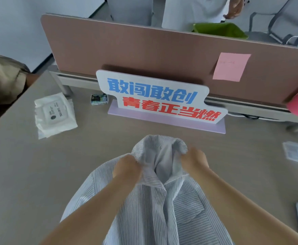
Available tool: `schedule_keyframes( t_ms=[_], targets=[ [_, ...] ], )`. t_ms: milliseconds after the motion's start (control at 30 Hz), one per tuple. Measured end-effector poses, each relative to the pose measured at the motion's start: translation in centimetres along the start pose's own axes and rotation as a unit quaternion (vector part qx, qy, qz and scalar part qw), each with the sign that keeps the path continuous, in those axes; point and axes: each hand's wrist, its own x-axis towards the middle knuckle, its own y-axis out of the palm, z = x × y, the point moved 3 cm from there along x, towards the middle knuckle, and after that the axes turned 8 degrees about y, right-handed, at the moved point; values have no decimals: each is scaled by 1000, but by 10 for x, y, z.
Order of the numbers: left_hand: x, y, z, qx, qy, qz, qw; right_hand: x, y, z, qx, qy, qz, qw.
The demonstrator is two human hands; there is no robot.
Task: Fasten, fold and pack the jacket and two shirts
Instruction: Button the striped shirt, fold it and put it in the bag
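A white shirt with thin dark stripes (144,206) lies front up on the beige table (38,174), collar pointing away from me. My left hand (127,167) grips the left side of the collar. My right hand (196,160) grips the right side of the collar, fingers curled into the cloth. The collar stands raised and open between the two hands, showing the grey inside. A chest pocket shows on the shirt's right half. The shirt's lower part runs out of view at the bottom.
A standing sign (158,99) with blue and red characters is just beyond the collar. A white wipes packet (54,112) lies at the left, a small box (99,99) behind it. A brown divider (144,55) carries a pink note (231,66). A person stands beyond it.
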Motion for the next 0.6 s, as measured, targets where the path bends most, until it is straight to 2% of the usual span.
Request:
schedule_keyframes(
  t_ms=[67,100,167,233,267,333,367,400,433,467,533,567,600],
  targets=[
    [8,-16,3,39,16,-3,999,12,-7,-4,116,55,43,991],
    [13,-27,6,17,15,-22,1000,18,-9,-5,195,78,67,975],
    [27,-50,12,-64,7,-88,994,30,-15,2,344,91,98,930],
    [50,-68,10,-179,-8,-127,976,40,-24,22,437,78,123,888],
    [66,-75,5,-262,-15,-132,956,46,-27,34,477,65,129,867],
    [88,-85,-7,-454,-32,-121,882,58,-30,55,544,47,124,828],
    [97,-86,-12,-508,-34,-109,854,63,-30,63,573,35,133,808],
    [101,-83,-15,-522,-26,-97,847,65,-28,67,584,23,151,797],
    [101,-78,-15,-499,-13,-97,861,67,-24,65,571,12,160,805],
    [95,-73,-14,-440,2,-110,891,66,-22,56,518,-5,139,844],
    [74,-56,-6,-308,44,-160,937,59,-26,22,295,-48,-19,954],
    [58,-44,-1,-258,59,-174,948,50,-28,0,205,-59,-106,971],
    [38,-30,2,-217,71,-177,957,39,-24,-26,172,-48,-153,972]
  ],
)
